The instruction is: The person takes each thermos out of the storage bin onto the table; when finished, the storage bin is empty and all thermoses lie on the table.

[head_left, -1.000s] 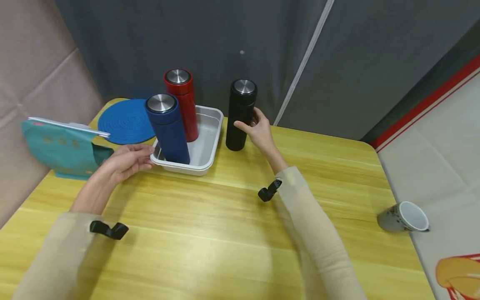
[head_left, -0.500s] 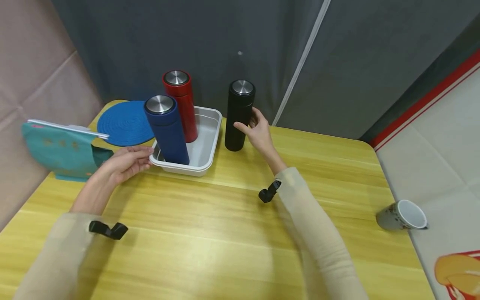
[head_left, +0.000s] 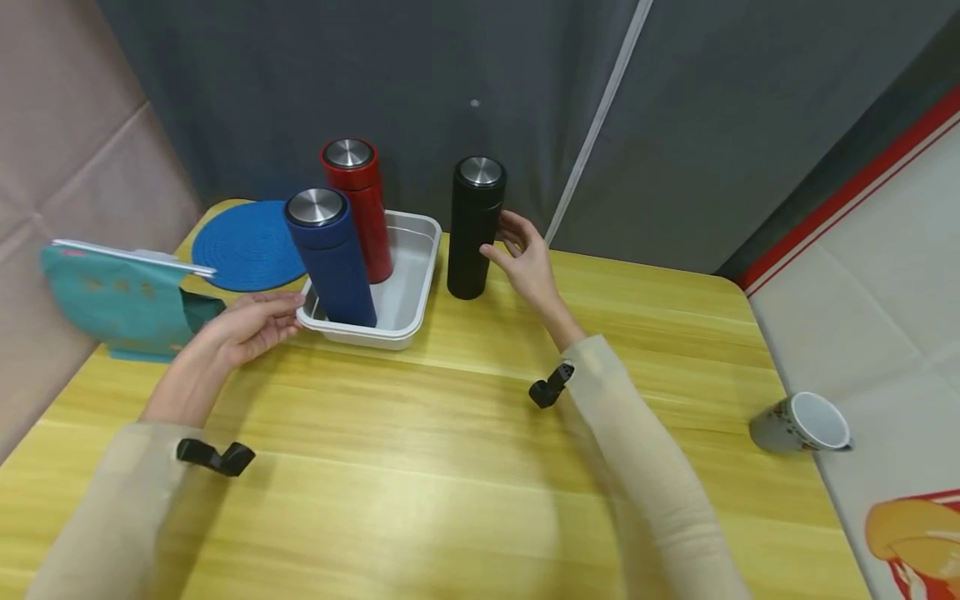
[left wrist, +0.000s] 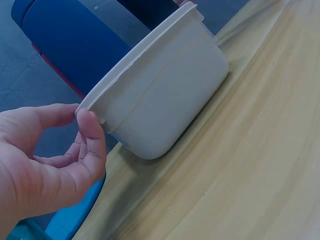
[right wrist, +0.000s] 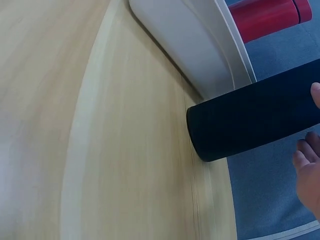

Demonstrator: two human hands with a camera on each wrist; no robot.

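On the near part of the table (head_left: 420, 467), two sleeved arms are reaching forward, each with a small black clip (head_left: 216, 457) at the wrist.

The left hand (head_left: 251, 325) is holding the near left corner of the tray (head_left: 420, 292). The left wrist view is showing the thumb and a finger pinching the rim. The tray is sitting toward the far left corner of the table. A blue bottle (head_left: 333, 262) is standing in its near end and a red bottle (head_left: 363, 217) in its far end.

The black bottle (head_left: 472, 233) is standing upright on the table, just beside the right side of the tray and close to the far edge. The right hand (head_left: 528, 262) is right next to it. Its fingers are curving loosely and not squeezing. The thumb may be touching the side, but I cannot tell for sure.

It looks like the black bottle is the one being handled, with the left hand keeping the tray steady. To lift it, the fingers would need to close round its middle and keep it straight up.

A round blue mat (head_left: 243, 246) is lying at the far left corner, and a teal bag (head_left: 120, 304) is standing at the left edge. A cup (head_left: 798, 423) is lying on its side past the right edge.

No writing is clear enough to read. The marks on the bag and cup are too blurry.
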